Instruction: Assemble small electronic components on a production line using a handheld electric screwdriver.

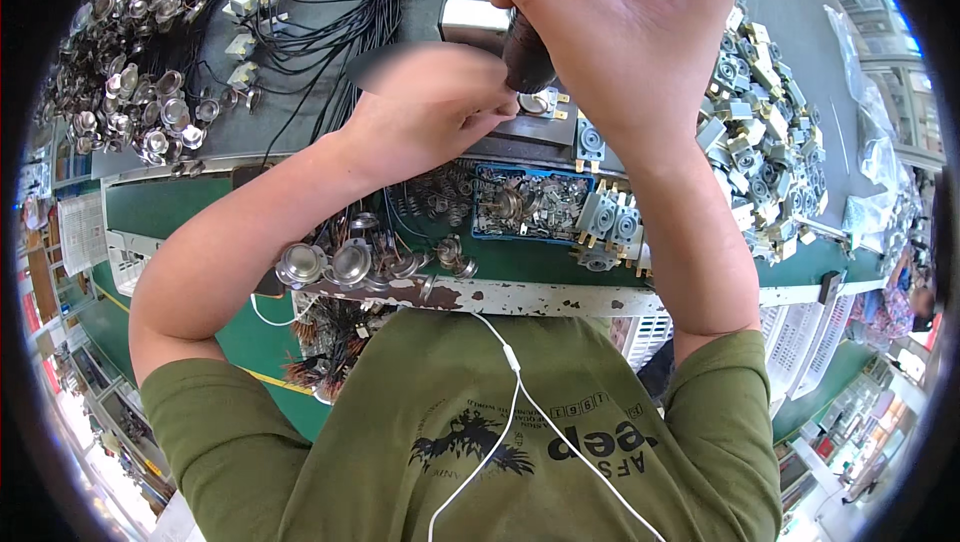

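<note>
My right hand [640, 47] is wrapped round a black electric screwdriver [530, 57], its tapered nose pointing down and its body partly cut off by the upper edge. Close beside the nose, my left hand [435, 102] is closed, fingertips pinched together; what they hold is hidden. Just right of those fingertips a small round metal part with brass-coloured terminals [540, 102] sits at the workbench's near side. Below it stands a grey square switch-like part [590, 142]. A metal block [475, 17] is behind my left hand.
Metal-capped parts on black wires [150, 92] are heaped at the left, near a cable bundle [385, 2] with white connectors [245, 2]. Grey square parts [755, 132] pile up at the right. A blue tray [530, 204] of small metal pieces lies nearer me, beside round capped parts [350, 262].
</note>
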Motion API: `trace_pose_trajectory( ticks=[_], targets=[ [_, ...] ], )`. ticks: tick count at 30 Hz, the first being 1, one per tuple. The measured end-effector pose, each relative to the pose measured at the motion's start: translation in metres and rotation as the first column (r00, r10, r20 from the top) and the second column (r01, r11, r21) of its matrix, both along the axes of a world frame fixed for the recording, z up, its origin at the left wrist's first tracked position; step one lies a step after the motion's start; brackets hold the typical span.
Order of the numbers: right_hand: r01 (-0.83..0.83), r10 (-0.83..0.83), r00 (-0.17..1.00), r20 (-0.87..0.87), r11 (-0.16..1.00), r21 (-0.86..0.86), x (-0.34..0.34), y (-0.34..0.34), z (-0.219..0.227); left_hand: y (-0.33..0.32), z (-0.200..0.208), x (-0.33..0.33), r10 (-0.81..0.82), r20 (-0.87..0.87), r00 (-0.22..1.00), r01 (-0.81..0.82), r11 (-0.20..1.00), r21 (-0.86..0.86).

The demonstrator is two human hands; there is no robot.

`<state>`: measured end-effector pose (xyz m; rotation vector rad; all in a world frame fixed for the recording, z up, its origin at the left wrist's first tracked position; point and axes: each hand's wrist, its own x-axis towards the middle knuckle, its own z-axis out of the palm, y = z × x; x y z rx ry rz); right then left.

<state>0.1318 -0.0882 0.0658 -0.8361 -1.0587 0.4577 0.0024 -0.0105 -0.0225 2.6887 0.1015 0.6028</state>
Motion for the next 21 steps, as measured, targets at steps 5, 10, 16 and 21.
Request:
trace_pose_trajectory(
  ticks=[5,10,16,21],
  targets=[
    [-0.006,0.023,0.989,0.143,0.993,-0.118,0.014,0.011,0.007,0.003,-0.01,0.0,0.12,-0.107,0.987,-0.137,0.976,-0.167],
    [-0.055,0.065,0.992,0.11,0.994,-0.091,0.011,0.005,-0.006,-0.001,0.022,0.008,0.182,-0.394,0.901,-0.238,0.967,-0.096],
    [0.135,-0.116,0.976,0.182,0.986,-0.094,0.002,-0.001,-0.01,0.0,0.017,0.008,0.181,-0.442,0.879,-0.194,0.981,0.016],
    [0.144,-0.114,0.962,0.247,0.984,-0.105,-0.002,-0.005,-0.01,0.002,0.01,0.006,0.159,-0.388,0.908,-0.188,0.982,-0.037]
  ],
)
